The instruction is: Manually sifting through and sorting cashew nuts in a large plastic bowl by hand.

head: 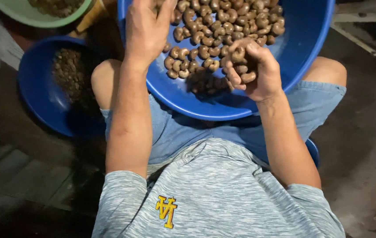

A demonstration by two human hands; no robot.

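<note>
I am cupping several nuts in my curled right hand over the blue basin on my lap, left hand spread, fingers loose, sorting gently.

I counted three basins in all: two blue ones, the large blue basin on the lap and the smaller blue basin on the floor to the left, and one green basin at the top edge. There were two hands, the left hand and the right hand, both over the large basin. The brown curved nuts in it were too many and too heaped for an exact count; I made out several dozen, and about three more in the curled right hand. The darker bits in the smaller basin could not be counted
</note>
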